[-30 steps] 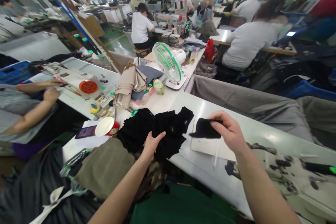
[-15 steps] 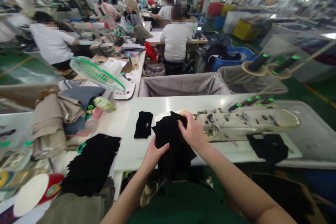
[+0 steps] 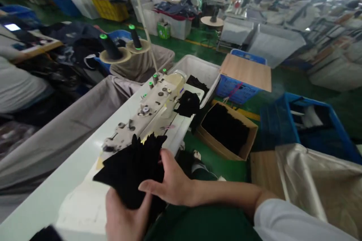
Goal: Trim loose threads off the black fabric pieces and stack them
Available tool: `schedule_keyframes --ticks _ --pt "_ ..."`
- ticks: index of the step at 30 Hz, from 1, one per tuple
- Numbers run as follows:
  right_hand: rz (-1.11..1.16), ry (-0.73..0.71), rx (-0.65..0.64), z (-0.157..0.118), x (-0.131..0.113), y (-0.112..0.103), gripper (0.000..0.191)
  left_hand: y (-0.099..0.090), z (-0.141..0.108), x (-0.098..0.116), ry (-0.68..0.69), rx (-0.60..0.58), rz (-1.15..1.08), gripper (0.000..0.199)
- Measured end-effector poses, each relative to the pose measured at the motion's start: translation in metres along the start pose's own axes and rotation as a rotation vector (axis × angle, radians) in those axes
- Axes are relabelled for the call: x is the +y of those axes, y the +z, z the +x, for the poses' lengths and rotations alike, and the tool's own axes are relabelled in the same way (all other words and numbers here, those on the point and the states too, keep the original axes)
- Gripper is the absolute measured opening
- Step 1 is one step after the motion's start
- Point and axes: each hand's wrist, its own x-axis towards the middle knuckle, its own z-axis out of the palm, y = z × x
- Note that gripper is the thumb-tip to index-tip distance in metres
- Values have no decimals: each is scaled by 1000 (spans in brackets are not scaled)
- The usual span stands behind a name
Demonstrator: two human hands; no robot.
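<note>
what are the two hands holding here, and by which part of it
A bundle of black cloth pieces: the left hand grips it at the end nearest the wearer, and the right hand along its right side.

Black cloth stack [image 3: 130, 169] (edges unevenly fanned), tilted, between left hand [image 3: 123, 216] and right hand [image 3: 174, 184].

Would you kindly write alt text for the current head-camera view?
A bare left hand and right hand hold a fanned stack of black fabric pieces over a pale table, near a cream sewing machine. An open brown cardboard box of black fabric stands on the green floor.
</note>
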Motion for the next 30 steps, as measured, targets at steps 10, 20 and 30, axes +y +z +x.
schedule_keyframes --ticks 10,20,30 --pt "715 602 390 25 98 -121 65 155 22 110 524 -537 163 70" --pt "873 866 847 43 231 -232 52 323 31 204 715 -881 65 54" --pt "101 1186 1075 47 355 -350 53 404 30 214 447 -1096 -214 47"
